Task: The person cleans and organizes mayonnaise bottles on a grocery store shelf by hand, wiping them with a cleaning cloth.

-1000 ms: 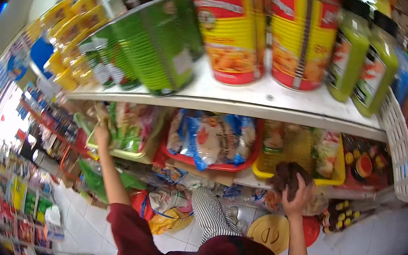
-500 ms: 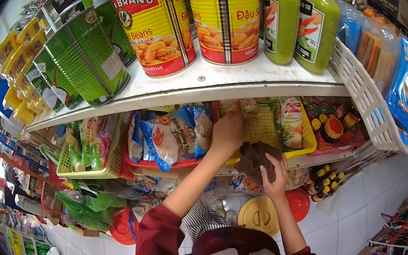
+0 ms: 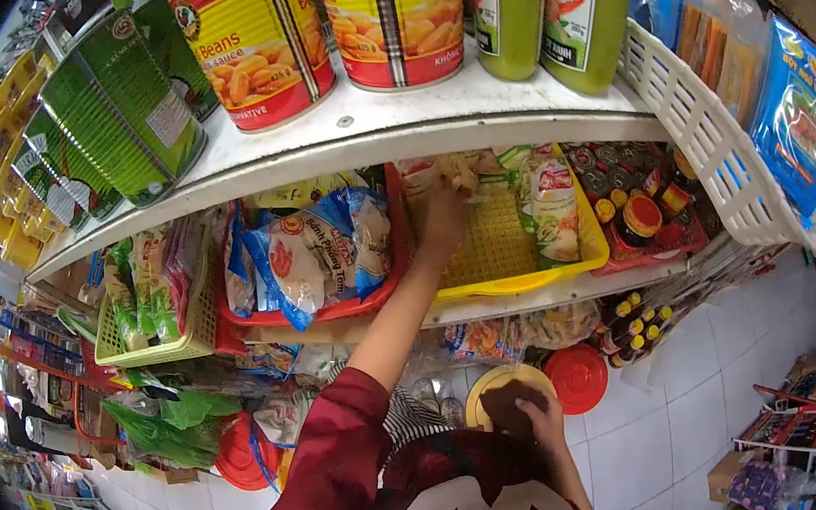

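My left hand [image 3: 445,221] reaches under the upper shelf into a yellow basket [image 3: 516,281], at its left side. Its fingertips are at a small pale packet [image 3: 458,172]; the back of the hand hides whether they grip it. White and green packets [image 3: 554,211] stand along the basket's right side, and its meshed floor shows between. Lower down, close to my body, my right hand [image 3: 542,418] is closed on a crumpled dark brown cloth [image 3: 504,405]. The cloth hangs over a round yellow lid [image 3: 483,390].
Cans of beans [image 3: 251,46] and green bottles [image 3: 579,33] stand on the upper shelf [image 3: 383,121]. A red basket of blue packets [image 3: 314,244] is left of the yellow one; a red tray of jars [image 3: 641,221] is right. A red lid [image 3: 576,379] lies below.
My right hand has drawn the brown cloth down and back from the yellow basket towards my body. My left hand has moved slightly further into the basket. The view has shifted.
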{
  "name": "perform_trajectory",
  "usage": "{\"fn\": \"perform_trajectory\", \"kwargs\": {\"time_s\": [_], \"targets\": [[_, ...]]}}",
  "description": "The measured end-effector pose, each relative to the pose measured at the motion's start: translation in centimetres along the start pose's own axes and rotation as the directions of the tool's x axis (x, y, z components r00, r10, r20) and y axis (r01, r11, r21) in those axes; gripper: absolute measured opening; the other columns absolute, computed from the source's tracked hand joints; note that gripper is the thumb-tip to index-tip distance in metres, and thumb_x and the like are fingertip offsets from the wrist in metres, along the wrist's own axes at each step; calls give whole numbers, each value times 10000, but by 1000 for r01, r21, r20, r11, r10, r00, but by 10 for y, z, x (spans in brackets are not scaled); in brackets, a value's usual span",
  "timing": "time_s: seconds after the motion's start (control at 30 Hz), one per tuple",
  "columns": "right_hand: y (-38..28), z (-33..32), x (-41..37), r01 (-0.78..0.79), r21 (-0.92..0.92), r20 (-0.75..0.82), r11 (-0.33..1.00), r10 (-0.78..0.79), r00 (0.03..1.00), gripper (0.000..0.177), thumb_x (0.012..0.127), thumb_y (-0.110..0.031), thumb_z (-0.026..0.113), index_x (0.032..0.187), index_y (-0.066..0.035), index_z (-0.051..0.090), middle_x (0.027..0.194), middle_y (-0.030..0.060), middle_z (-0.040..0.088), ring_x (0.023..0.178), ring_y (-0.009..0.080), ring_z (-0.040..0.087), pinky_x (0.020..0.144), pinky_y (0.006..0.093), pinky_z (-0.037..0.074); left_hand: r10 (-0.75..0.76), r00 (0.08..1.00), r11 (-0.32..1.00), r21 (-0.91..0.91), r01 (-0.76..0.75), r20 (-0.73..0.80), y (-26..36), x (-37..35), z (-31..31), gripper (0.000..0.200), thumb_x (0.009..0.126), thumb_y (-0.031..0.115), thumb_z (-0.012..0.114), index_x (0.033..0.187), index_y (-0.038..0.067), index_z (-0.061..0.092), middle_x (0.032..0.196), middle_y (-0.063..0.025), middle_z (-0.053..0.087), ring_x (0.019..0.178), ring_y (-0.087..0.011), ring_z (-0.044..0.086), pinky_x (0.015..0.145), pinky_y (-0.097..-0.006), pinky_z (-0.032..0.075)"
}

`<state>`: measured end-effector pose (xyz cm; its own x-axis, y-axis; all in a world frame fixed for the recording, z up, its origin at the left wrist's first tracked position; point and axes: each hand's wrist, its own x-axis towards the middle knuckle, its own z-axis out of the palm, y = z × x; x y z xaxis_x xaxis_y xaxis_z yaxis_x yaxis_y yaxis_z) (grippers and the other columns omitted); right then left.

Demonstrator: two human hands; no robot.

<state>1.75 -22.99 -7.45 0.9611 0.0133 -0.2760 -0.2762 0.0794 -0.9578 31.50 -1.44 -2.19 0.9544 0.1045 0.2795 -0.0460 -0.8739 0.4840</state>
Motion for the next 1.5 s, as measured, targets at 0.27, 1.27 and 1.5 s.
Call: {"fn": "perform_trajectory", "kwargs": {"time_s": [0.27, 1.27, 1.5], "targets": [[-13, 13, 20, 53, 3, 0, 999, -53, 999, 373, 689, -25, 579, 1050, -42, 490, 988, 67, 519, 924, 156, 479, 812, 263, 373, 149, 968, 976, 189, -111, -201, -10, -25, 12, 451, 769, 406, 503, 1035, 42, 494, 1026, -138, 543, 761, -237, 596, 603, -370, 474], [-10, 7, 14, -595, 637, 330, 490, 524, 785, 307, 728, -188, 572, 949, 22, 529, 909, 139, 570, 875, 226, 541, 780, 327, 438, -77, 966, 679, -722, -130, -247, 24, -27, -46, 327, 722, 175, 512, 970, -37, 492, 919, -98, 535, 826, -177, 504, 753, -309, 395], [-68, 28, -9, 330, 196, 201, 923, -367, 908, 542, 801, -428, 422, 1193, -61, 351, 1181, 118, 411, 1058, 222, 446, 909, 374, 344, 33, 975, 99, -971, 217, 221, 84, -157, -131, 534, 673, 174, 548, 1137, 2, 348, 975, -114, 501, 954, -210, 488, 808, -332, 410]]}}
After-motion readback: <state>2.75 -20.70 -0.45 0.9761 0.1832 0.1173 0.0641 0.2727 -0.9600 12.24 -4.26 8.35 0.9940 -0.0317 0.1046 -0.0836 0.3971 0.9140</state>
